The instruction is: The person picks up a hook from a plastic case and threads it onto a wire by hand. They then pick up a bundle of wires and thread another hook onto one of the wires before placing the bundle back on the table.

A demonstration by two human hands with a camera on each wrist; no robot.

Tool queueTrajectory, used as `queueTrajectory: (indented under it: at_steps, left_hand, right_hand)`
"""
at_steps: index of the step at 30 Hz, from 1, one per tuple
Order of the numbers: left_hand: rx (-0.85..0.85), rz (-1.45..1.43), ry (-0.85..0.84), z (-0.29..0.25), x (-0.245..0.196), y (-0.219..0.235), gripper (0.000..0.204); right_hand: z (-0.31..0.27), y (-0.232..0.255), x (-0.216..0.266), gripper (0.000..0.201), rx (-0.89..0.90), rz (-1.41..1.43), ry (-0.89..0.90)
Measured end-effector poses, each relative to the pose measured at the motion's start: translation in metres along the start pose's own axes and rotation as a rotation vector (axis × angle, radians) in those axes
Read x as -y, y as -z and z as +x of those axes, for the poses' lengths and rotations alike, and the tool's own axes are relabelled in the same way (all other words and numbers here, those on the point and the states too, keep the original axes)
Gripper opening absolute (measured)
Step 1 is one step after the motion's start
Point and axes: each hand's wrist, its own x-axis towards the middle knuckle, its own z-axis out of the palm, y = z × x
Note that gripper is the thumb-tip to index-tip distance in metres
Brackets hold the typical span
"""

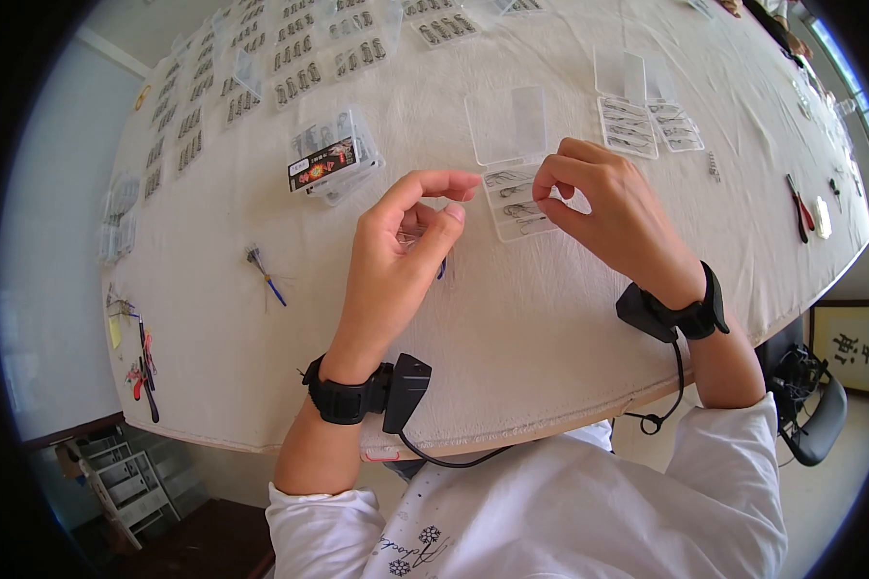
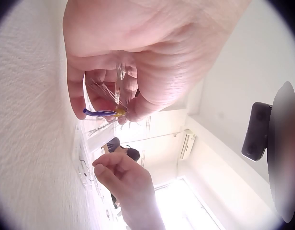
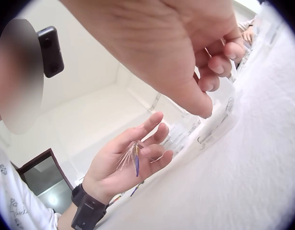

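My left hand (image 1: 401,241) has its palm turned up and holds a bundle of thin strands (image 3: 133,155) with its thumb and curled fingers. A blue tail (image 2: 100,113) and a yellow band (image 2: 120,112) show at one end of the bundle. My right hand (image 1: 608,207) hovers over an open clear box (image 1: 512,236), its fingers loosely bent. In the right wrist view a gap shows between that hand's thumb (image 3: 200,103) and its fingers, with nothing seen in it. Compartments of the box hold several thin metal pieces (image 1: 523,207), partly covered by the right hand.
Stacked clear boxes (image 1: 333,154) with a black label stand beyond the left hand. Another bundle with a blue tail (image 1: 266,275) lies at left. Many filled boxes (image 1: 299,82) cover the far table; two open ones (image 1: 628,125) lie at right. Pliers lie near both sides (image 1: 799,207).
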Motion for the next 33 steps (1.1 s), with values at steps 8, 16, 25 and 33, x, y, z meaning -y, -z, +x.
queueTrajectory:
  at_steps: [8, 16, 25, 33]
  left_hand:
    - [0.005, -0.036, 0.013, 0.0002, -0.0022, -0.0010, 0.028]
    - [0.022, -0.069, 0.015, -0.0004, -0.0014, -0.0012, 0.040]
    - [0.048, -0.058, 0.015, 0.0004, 0.0003, -0.0024, 0.049]
    - [0.061, -0.093, 0.048, 0.0001, -0.0019, -0.0014, 0.049]
  right_hand:
    - [-0.0003, -0.0021, 0.0020, 0.006, 0.046, -0.054, 0.022]
    - [-0.0001, -0.0070, 0.0021, 0.006, 0.070, -0.049, 0.020]
    - [0.0000, -0.0070, 0.0007, 0.008, 0.095, 0.096, -0.043]
    - [0.0023, -0.0026, -0.0004, 0.008, -0.005, 0.170, -0.036]
